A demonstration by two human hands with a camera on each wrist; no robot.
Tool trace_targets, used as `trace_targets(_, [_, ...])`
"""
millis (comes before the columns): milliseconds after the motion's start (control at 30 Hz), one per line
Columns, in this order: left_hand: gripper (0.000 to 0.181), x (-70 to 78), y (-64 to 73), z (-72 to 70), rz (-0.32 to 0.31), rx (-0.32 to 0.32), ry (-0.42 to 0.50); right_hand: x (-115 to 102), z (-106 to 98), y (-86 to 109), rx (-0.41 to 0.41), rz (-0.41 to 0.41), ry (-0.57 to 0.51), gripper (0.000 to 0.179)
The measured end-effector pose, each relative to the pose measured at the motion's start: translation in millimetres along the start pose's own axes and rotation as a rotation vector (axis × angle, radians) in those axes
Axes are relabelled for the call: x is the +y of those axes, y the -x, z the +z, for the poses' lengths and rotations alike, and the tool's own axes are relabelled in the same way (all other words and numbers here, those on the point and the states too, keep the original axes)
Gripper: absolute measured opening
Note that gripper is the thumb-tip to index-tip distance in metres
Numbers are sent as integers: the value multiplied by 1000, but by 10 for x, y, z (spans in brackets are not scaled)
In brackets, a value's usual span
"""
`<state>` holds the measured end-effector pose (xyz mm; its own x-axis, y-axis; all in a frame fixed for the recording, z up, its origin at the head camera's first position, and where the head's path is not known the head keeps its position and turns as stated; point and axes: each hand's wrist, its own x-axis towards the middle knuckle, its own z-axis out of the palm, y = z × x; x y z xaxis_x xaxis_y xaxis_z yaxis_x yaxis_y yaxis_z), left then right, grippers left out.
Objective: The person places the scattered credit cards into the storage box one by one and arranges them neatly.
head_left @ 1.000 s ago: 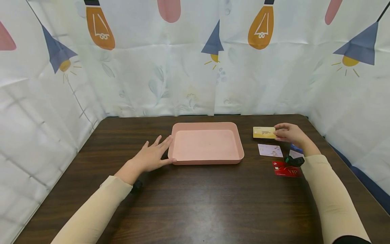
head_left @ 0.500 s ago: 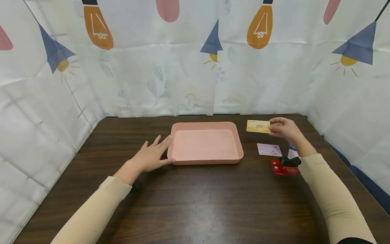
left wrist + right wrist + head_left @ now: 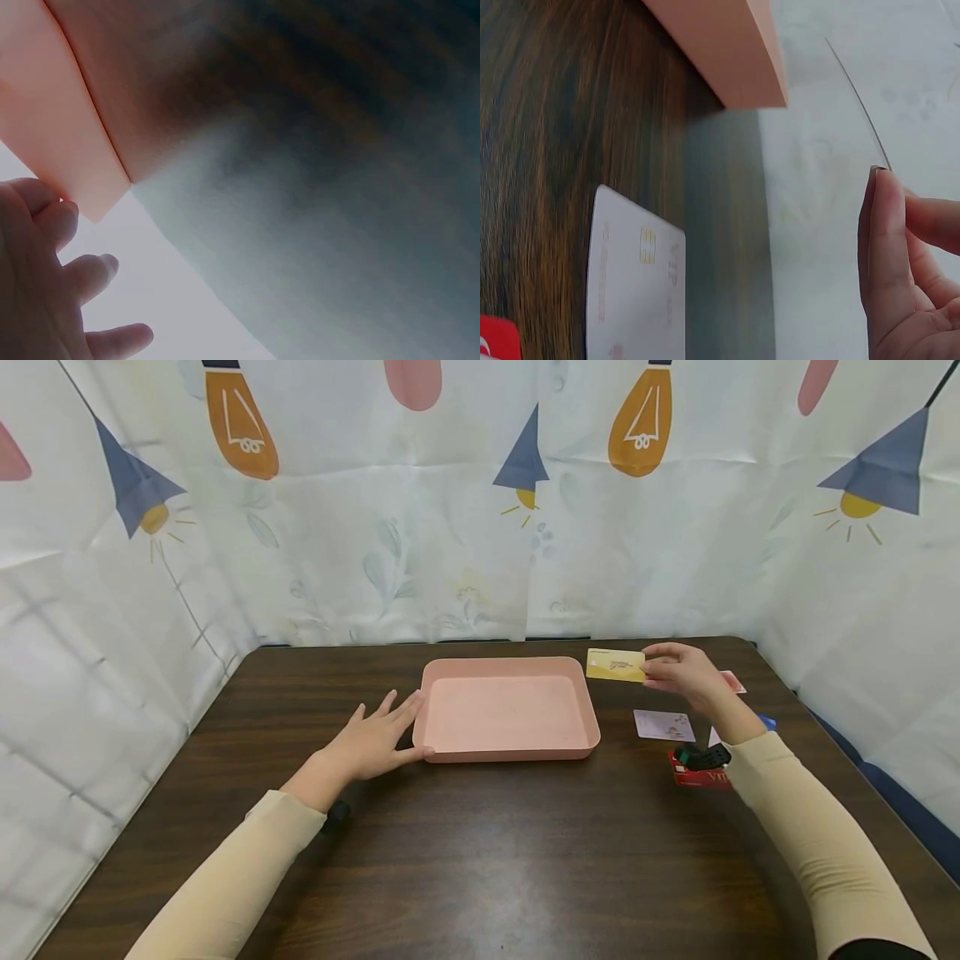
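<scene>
In the head view, a pink rectangular tray stands on the dark wooden table. My left hand rests against its left side with the fingers spread; the left wrist view shows the fingers beside the tray wall. My right hand pinches a yellow card by its right end, just beyond the tray's right rim. Seen from the right wrist, the card is edge-on between thumb and fingers, raised off the table.
Below my right hand lie a pale lilac card and a red VIP card, partly under the wrist strap. A blue and white card and a pinkish-red card are mostly hidden by the right arm. A patterned curtain hangs behind the table.
My right hand has lifted the yellow card and carried it left towards the tray. The pinkish-red card behind the hand has come into view. My left hand stays in place.
</scene>
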<state>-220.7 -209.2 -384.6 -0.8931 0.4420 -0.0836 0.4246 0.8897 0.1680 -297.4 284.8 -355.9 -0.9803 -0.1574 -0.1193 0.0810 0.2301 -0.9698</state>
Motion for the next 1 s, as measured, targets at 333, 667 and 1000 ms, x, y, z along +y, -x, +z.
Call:
trace_targets(333, [94,-10,2,-5,5,5,-3,-73,234,0,-40,-19,-27,47])
trace_targets(667, [96,-14,15,36,10,5,4,-90,567,-12,-66,-1,-73,43])
trace_targets(1000, [95,-13,9,21,11,6,-7,-146,875,-33,-111,20,-96,44])
